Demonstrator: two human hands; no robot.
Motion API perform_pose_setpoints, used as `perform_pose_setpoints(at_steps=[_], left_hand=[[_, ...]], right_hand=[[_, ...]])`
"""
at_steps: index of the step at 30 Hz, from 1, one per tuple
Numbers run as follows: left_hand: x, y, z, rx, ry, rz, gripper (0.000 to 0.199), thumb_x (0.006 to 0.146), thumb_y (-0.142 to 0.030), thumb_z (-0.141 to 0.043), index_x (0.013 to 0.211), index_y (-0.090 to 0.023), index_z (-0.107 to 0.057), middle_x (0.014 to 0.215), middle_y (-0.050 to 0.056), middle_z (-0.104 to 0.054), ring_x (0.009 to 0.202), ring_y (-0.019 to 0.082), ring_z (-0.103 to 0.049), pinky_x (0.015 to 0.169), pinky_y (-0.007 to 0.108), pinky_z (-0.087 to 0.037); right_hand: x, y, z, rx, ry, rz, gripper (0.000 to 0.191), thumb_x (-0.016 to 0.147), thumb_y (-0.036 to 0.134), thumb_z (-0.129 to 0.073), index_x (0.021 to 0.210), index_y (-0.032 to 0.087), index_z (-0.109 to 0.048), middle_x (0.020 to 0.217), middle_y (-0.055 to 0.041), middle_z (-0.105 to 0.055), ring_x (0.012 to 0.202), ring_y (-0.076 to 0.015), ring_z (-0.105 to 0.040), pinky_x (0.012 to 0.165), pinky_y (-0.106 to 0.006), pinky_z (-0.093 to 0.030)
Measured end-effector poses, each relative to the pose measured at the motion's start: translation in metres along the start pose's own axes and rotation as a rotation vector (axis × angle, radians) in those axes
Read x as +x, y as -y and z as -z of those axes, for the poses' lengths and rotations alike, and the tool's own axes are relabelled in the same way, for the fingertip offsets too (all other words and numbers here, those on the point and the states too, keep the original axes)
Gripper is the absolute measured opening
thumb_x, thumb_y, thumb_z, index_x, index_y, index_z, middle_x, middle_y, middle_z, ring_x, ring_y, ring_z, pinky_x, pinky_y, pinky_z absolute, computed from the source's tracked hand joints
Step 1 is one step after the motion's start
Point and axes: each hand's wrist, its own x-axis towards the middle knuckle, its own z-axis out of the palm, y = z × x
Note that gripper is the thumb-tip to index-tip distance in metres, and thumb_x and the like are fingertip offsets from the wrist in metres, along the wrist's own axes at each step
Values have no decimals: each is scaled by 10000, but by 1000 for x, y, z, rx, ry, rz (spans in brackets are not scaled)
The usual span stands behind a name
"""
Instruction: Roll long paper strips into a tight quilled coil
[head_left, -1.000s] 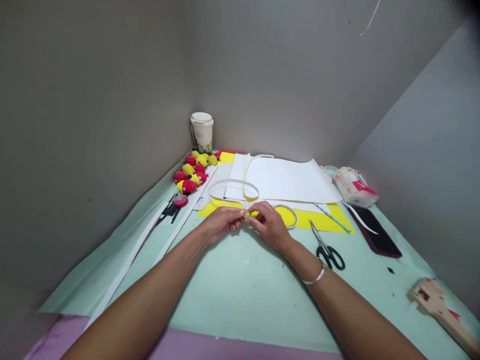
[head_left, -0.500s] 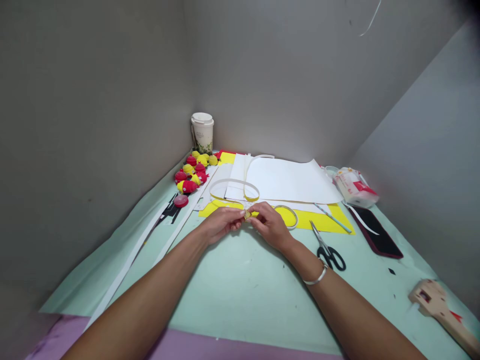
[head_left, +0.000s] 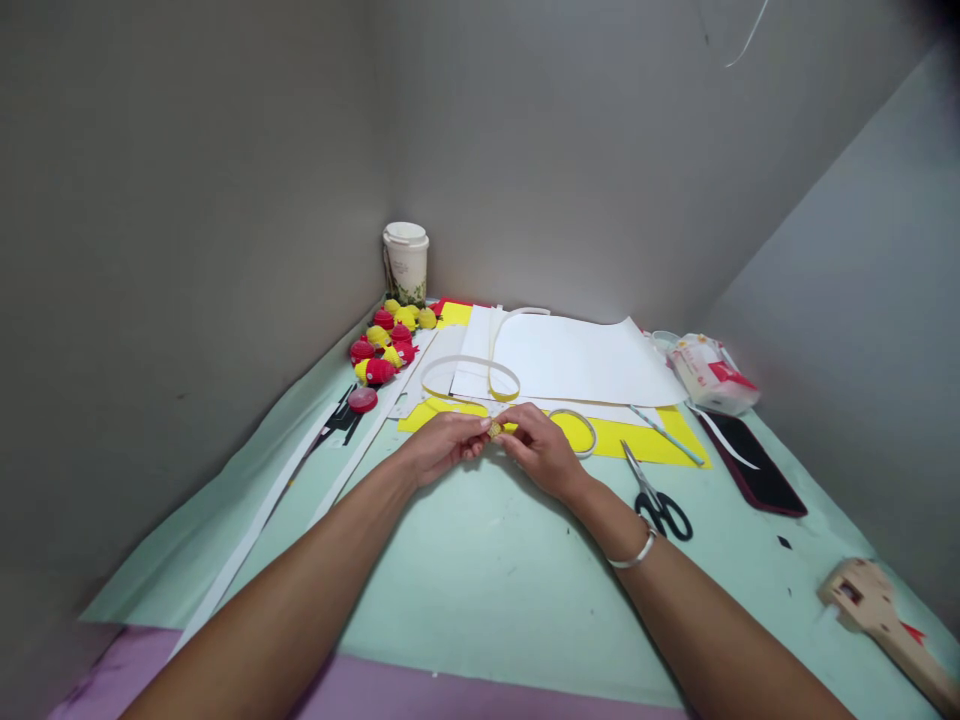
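Pinching from both sides, I have the left hand [head_left: 448, 446] and right hand [head_left: 541, 452] closed at the fingertips on a small yellow piece [head_left: 495, 429], nearer the green surface's [head_left: 480, 580] far edge than its near one. Fingers half cover it; from my feed I can't read its long axis or pointing. The glue gun [head_left: 874, 605] is cut off at right.

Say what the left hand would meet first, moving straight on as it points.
Past the small yellow piece in its grip, the left hand would probably meet the right hand; exact depth is unclear.
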Motion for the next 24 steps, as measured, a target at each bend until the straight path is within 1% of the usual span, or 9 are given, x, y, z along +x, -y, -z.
perform_pose_setpoints(at_steps=[8, 13, 16, 20, 24], left_hand=[[-1, 0, 1, 35, 21, 6, 238, 753, -330, -705, 714, -102, -647, 637, 13, -530, 571, 80, -438, 550, 219, -332], [0, -1, 0, 21, 14, -9, 238, 748, -330, -705, 703, -104, -641, 632, 11, -527, 569, 83, -435, 551, 219, -336], [0, -1, -1, 7, 11, -12, 240, 743, -333, -707, 710, -105, -643, 631, 13, -530, 563, 85, -434, 546, 223, -336], [0, -1, -1, 17, 14, -10, 242, 742, -336, -707, 701, -106, -640, 625, 13, -528, 564, 86, -437, 540, 227, -324], [-1, -1, -1, 24, 5, -7, 249, 744, -343, -707, 707, -106, -640, 622, 10, -523, 563, 86, -434, 546, 232, -322]], right_hand=[[0, 1, 2, 6, 36, 7, 157, 873, 238, -597, 1028, 234, -620, 950, -44, -607, 802, -157, -571, 691, -275, -486], [0, 0, -3, 9, -1, -50, 171, 847, 279, -622, 1003, 219, -587, 944, -29, -584, 651, -112, -559, 603, -248, -475], [0, -1, -5, 9, -33, -87, 189, 820, 283, -647, 977, 212, -571, 931, -21, -569, 606, -99, -550, 572, -239, -470], [0, 0, -4, -6, -47, -54, 144, 830, 274, -639, 951, 215, -589, 935, -31, -574, 633, -109, -548, 600, -248, -481], [0, 1, -2, 1, -48, -42, 139, 843, 282, -626, 966, 220, -605, 953, -40, -582, 638, -114, -550, 619, -257, -491]])
